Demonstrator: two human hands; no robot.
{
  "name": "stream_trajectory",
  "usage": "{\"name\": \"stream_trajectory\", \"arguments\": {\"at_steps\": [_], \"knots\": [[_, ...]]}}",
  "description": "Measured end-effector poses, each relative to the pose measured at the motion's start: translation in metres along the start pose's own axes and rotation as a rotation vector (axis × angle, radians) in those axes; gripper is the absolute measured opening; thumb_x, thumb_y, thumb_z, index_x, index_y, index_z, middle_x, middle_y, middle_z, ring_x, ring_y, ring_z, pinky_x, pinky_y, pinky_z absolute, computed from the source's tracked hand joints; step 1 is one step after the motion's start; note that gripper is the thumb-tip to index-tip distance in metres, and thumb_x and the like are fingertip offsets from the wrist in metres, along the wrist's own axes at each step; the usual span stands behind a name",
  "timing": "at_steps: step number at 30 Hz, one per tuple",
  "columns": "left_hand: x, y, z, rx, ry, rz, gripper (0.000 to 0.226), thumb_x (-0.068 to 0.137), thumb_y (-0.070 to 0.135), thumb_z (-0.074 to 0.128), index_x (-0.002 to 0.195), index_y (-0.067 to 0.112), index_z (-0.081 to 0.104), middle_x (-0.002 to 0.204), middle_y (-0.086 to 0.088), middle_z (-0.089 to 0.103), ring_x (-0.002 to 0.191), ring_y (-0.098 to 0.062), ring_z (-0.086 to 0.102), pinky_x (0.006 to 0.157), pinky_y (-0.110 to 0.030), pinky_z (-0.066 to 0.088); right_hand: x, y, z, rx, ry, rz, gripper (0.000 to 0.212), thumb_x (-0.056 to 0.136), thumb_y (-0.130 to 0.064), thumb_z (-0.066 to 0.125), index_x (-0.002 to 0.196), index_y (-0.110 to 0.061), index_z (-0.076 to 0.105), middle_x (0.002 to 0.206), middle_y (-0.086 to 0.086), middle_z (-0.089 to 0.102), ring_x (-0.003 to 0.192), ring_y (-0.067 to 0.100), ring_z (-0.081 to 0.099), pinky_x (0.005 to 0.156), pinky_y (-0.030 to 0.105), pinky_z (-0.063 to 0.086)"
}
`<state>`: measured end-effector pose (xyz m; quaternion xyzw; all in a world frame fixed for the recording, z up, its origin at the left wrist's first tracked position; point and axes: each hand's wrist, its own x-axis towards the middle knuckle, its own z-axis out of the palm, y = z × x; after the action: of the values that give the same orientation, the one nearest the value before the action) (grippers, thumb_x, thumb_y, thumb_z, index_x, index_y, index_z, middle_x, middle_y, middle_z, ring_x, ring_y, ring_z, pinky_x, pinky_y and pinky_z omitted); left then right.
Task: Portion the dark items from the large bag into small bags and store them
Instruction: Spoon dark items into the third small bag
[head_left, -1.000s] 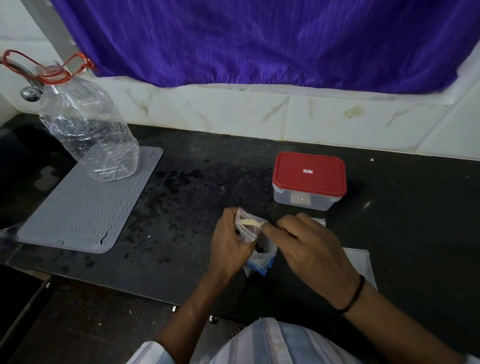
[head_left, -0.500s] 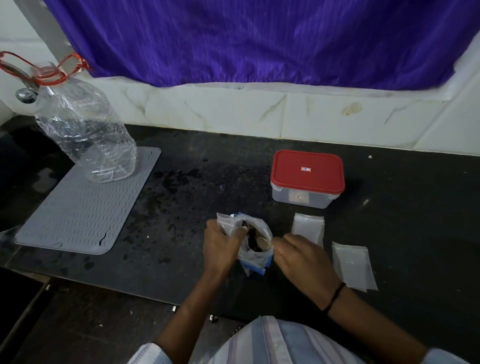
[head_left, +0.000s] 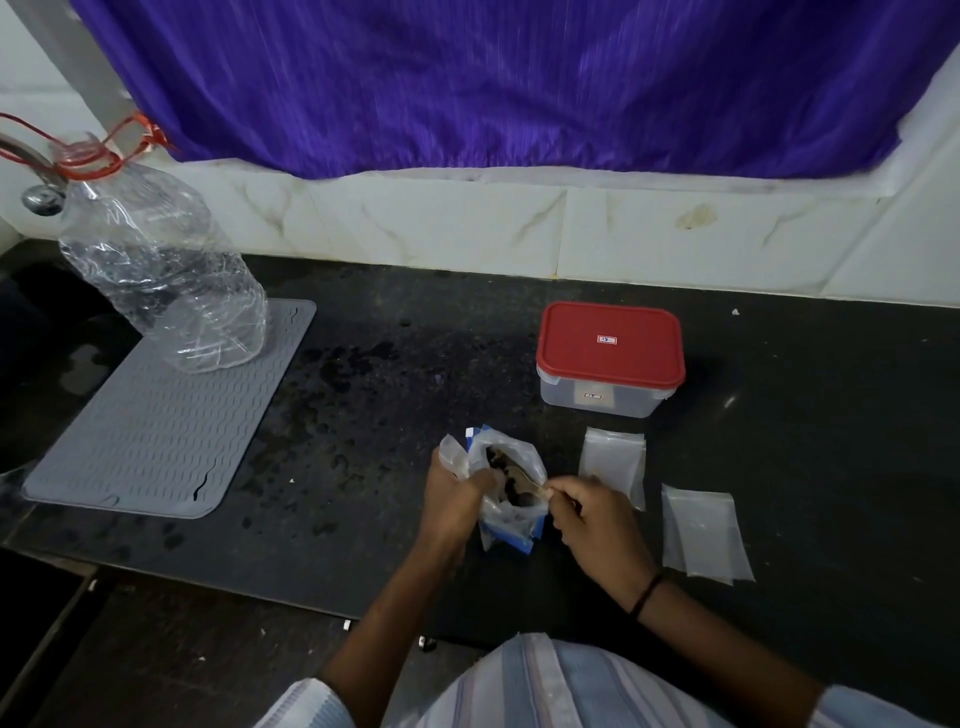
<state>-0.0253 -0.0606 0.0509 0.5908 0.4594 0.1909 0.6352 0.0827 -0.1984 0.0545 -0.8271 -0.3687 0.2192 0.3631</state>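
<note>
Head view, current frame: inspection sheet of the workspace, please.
Surface: dark stone counter, stained patches left of centre.
Job's things: large bag open, dark items inside; small bags flat and empty at right; red-lidded container closed.
Clutter: clear plastic bottle on grey mat.
Hands: left hand grips the bag's mouth; right hand pinches a light strip at its rim.
Cables: nothing seen.
Surroundings: purple curtain, white tiled wall.

Plastics, stone and cloth on our counter

We saw a speckled, matt black stone counter, a crinkled clear plastic bag, a glossy red lid, a ribbed grey rubbery mat and a shiny purple curtain.
</note>
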Motion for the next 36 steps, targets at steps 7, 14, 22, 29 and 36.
{"name": "stream_trajectory", "arguments": {"at_steps": [7, 14, 22, 29, 36], "knots": [[0.002, -0.001, -0.001, 0.095, 0.043, -0.030, 0.036, 0.078, 0.004, 0.066, 0.111, 0.013, 0.056, 0.103, -0.014, 0.069, 0.089, -0.025, 0.072, 0.070, -0.039, 0.063, -0.006, 0.008, 0.002, 0.324, 0.006, 0.195, 0.017, 0.099, -0.021, 0.052, 0.102, -0.025, 0.068, 0.074, 0.003, 0.066, 0.056, 0.008, 0.060, 0.054, 0.021, 0.052], [0.000, 0.002, -0.004, 0.171, 0.085, 0.013, 0.035, 0.086, 0.008, 0.070, 0.109, 0.021, 0.048, 0.104, -0.001, 0.063, 0.090, -0.013, 0.068, 0.068, -0.029, 0.060, -0.014, 0.008, 0.001, 0.395, 0.111, 0.201, 0.016, 0.098, -0.020, 0.053, 0.097, -0.025, 0.068, 0.069, 0.003, 0.064, 0.054, 0.009, 0.059, 0.053, 0.022, 0.051], [-0.004, 0.006, -0.012, 0.284, 0.179, 0.245, 0.035, 0.081, 0.012, 0.076, 0.103, 0.021, 0.051, 0.098, 0.002, 0.060, 0.085, -0.008, 0.064, 0.061, -0.018, 0.052, -0.020, -0.006, -0.020, 0.607, 0.140, 0.267, 0.018, 0.096, -0.017, 0.055, 0.091, -0.021, 0.071, 0.062, 0.004, 0.061, 0.054, 0.017, 0.055, 0.050, 0.028, 0.046], [-0.011, 0.014, -0.013, 0.364, 0.109, 0.448, 0.041, 0.078, 0.013, 0.080, 0.103, 0.022, 0.048, 0.090, 0.009, 0.057, 0.080, 0.000, 0.059, 0.064, -0.011, 0.049, -0.024, -0.045, -0.052, 0.706, 0.173, 0.164, 0.019, 0.096, -0.011, 0.055, 0.091, -0.015, 0.073, 0.059, 0.004, 0.059, 0.049, 0.016, 0.051, 0.043, 0.025, 0.042], [-0.010, 0.012, -0.010, 0.401, 0.100, 0.537, 0.039, 0.079, 0.006, 0.073, 0.101, 0.023, 0.046, 0.088, 0.008, 0.055, 0.080, 0.000, 0.057, 0.065, -0.007, 0.044, -0.021, -0.066, -0.059, 0.701, 0.163, 0.091, 0.018, 0.094, -0.011, 0.056, 0.089, -0.016, 0.073, 0.056, 0.003, 0.059, 0.047, 0.017, 0.051, 0.042, 0.026, 0.042]]}}
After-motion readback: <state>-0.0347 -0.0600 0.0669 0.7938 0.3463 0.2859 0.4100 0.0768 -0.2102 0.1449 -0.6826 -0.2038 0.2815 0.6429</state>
